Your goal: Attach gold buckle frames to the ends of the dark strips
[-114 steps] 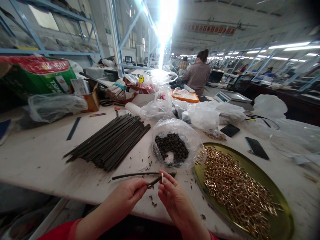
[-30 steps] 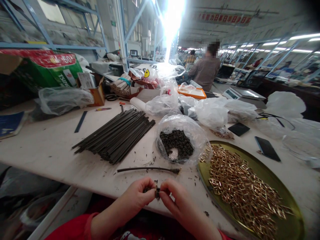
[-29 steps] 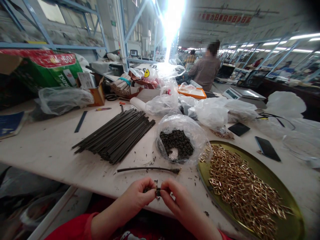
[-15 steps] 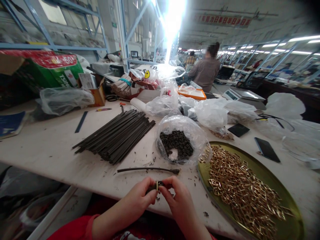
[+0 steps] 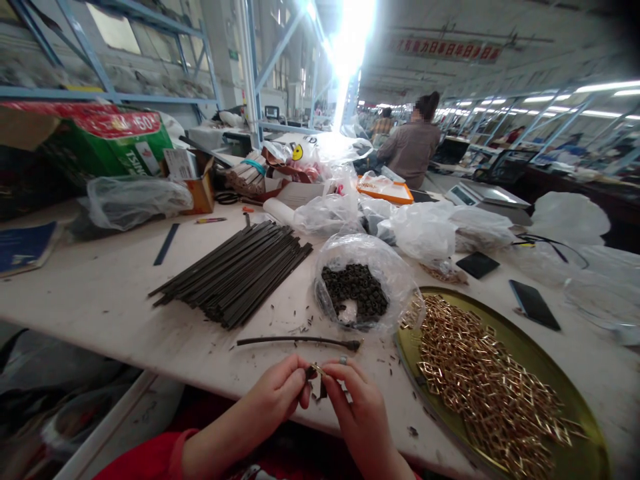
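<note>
My left hand point(image 5: 286, 388) pinches a dark strap point(image 5: 323, 389) near the table's front edge. Opposite it, the fingertips of my right hand point(image 5: 356, 395) close on a small gold buckle point(image 5: 317, 368), which sits at the strap. A short dark end hangs below the buckle between the two hands; the rest of the strap is hidden by my fingers. Just beyond my hands lies a single dark strip point(image 5: 295, 339) with a thicker right end. Behind that, a clear plastic bag point(image 5: 400, 267) stands open around many small black loops point(image 5: 355, 290).
A gold-coloured round tray point(image 5: 575, 460) heaped with gold buckles point(image 5: 480, 373) lies at the right. A stack of dark strips point(image 5: 235, 270) is at the left. Further back are a phone point(image 5: 534, 303), plastic bags point(image 5: 425, 227), a scale point(image 5: 493, 200) and a seated person point(image 5: 410, 150).
The buckle has turned between my fingers, and a dark strap end now hangs below it. My right hand has shifted slightly, showing a ring. The camera view has moved a little.
</note>
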`<state>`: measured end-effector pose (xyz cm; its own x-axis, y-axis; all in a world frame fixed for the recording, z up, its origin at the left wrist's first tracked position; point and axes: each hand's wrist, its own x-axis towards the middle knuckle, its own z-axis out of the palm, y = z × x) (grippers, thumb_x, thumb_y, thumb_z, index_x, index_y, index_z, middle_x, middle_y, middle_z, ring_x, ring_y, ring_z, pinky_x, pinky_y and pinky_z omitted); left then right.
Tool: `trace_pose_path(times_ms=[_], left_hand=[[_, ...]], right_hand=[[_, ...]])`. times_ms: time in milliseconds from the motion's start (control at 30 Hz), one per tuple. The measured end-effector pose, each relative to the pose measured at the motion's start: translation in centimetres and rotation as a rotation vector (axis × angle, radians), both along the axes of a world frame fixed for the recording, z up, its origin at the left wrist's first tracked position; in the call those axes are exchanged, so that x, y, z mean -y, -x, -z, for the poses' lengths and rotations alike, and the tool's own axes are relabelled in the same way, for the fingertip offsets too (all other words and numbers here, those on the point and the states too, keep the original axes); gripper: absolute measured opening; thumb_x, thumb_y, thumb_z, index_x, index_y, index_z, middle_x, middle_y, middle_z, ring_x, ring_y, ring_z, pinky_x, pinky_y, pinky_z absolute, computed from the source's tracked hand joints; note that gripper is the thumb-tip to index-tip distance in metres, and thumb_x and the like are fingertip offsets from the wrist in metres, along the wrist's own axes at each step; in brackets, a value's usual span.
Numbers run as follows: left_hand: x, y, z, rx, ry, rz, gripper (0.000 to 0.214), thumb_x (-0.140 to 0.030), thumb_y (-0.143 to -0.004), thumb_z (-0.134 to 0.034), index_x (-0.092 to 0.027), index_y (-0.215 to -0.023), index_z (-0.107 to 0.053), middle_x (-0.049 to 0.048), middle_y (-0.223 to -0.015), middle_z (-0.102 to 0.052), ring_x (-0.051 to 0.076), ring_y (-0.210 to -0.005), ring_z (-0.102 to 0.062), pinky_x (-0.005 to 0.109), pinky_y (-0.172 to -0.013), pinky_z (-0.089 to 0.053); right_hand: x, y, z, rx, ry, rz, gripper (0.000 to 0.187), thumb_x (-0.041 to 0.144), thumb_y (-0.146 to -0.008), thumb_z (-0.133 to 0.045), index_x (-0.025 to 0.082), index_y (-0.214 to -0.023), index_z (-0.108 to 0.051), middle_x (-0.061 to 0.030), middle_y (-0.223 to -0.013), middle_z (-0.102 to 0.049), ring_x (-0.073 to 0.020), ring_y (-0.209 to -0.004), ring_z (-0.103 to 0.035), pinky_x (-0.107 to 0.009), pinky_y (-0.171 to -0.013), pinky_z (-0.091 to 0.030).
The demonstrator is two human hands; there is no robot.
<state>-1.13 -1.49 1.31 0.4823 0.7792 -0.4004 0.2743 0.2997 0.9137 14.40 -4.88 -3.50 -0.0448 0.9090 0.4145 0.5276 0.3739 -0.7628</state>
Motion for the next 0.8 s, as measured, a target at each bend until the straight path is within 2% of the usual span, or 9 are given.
trace_pose_path(times_ms=[100,167,300,433,533,600,667,733,800], left_hand=[[-0.1,-0.1,0.8,-0.049,-0.12,-0.018,0.02,-0.033,-0.08,-0.037,-0.017,-0.091,-0.043,-0.005,-0.059,-0.047,0.012,-0.051,-0.037,0.024,-0.054,-0.031],[-0.2,-0.1,1.2,-0.038,-0.171,0.004,0.033,-0.03,-0.081,-0.037,-0.014,-0.109,-0.038,-0.0049,-0.059,-0.047,0.014,-0.057,-0.042,0.025,-0.059,-0.034],[-0.3,-0.1,1.4,0.046,-0.128,0.102,0.051,-0.035,-0.086,-0.037,-0.016,-0.132,-0.029,-0.0047,-0.063,-0.04,0.012,-0.057,-0.037,0.023,-0.055,-0.031],[-0.6,-0.5,1.8,0.107,-0.077,0.129,0.047,-0.039,-0.085,-0.04,-0.015,-0.124,-0.045,-0.0032,-0.064,-0.039,0.012,-0.056,-0.034,0.024,-0.052,-0.028],[-1.2,-1.1,2.3,0.113,-0.076,0.058,0.04,-0.043,-0.079,-0.047,-0.014,-0.106,-0.055,-0.0016,-0.067,-0.045,0.011,-0.056,-0.037,0.024,-0.053,-0.031],[-1.7,-1.5,2.6,0.143,-0.046,0.012,0.035,-0.046,-0.075,-0.053,-0.015,-0.091,-0.057,-0.0013,-0.069,-0.048,0.01,-0.054,-0.036,0.023,-0.051,-0.03],[-2.2,-1.8,2.7,0.156,0.015,-0.022,0.036,-0.05,-0.069,-0.058,-0.016,-0.082,-0.055,-0.0027,-0.066,-0.048,0.008,-0.05,-0.034,0.022,-0.047,-0.027],[-2.7,-1.9,2.6,0.131,0.081,-0.05,0.039,-0.053,-0.067,-0.06,-0.017,-0.078,-0.052,-0.0061,-0.056,-0.043,0.007,-0.045,-0.03,0.021,-0.044,-0.023],[-3.2,-2.1,2.4,0.094,0.121,-0.067,0.04,-0.055,-0.066,-0.059,-0.017,-0.079,-0.05,-0.0096,-0.048,-0.036,0.006,-0.042,-0.026,0.02,-0.042,-0.019]], right_hand=[[0.0,0.0,0.1,-0.113,0.078,0.012,0.015,0.024,-0.087,-0.046,0.02,-0.082,-0.06,-0.0042,-0.078,-0.063,-0.0148,-0.073,-0.058,-0.025,-0.064,-0.046],[-0.1,0.0,0.1,-0.249,0.195,0.023,0.014,0.029,-0.086,-0.049,0.019,-0.08,-0.058,-0.0027,-0.074,-0.061,-0.0143,-0.07,-0.057,-0.025,-0.064,-0.046],[-0.9,0.2,0.3,-0.645,0.465,-0.025,0.023,0.041,-0.079,-0.057,0.019,-0.086,-0.053,0.0001,-0.071,-0.056,-0.0128,-0.064,-0.055,-0.025,-0.06,-0.047],[-1.8,0.5,0.5,-0.871,0.572,-0.018,0.033,0.047,-0.074,-0.06,0.02,-0.09,-0.049,0.0011,-0.072,-0.055,-0.0126,-0.064,-0.055,-0.025,-0.059,-0.047],[-2.2,0.6,0.6,-0.905,0.627,0.003,0.036,0.049,-0.072,-0.062,0.02,-0.088,-0.048,0.0028,-0.07,-0.053,-0.0115,-0.062,-0.054,-0.024,-0.058,-0.046],[-2.7,0.1,0.6,-0.864,0.655,-0.013,0.035,0.048,-0.073,-0.06,0.019,-0.088,-0.048,0.0035,-0.067,-0.052,-0.0111,-0.06,-0.053,-0.023,-0.057,-0.045],[-3.9,-1.0,0.5,-0.729,0.633,-0.045,0.031,0.046,-0.077,-0.054,0.018,-0.089,-0.047,0.0032,-0.065,-0.052,-0.0117,-0.058,-0.053,-0.024,-0.057,-0.045],[-5.9,-2.8,0.4,-0.391,0.517,0.007,0.023,0.039,-0.084,-0.044,0.017,-0.089,-0.049,0.0003,-0.068,-0.054,-0.0132,-0.062,-0.055,-0.025,-0.059,-0.046],[-8.4,-4.5,0.4,0.059,0.358,0.141,0.02,0.028,-0.088,-0.038,0.016,-0.089,-0.053,-0.0046,-0.079,-0.058,-0.0151,-0.074,-0.056,-0.026,-0.068,-0.045]])
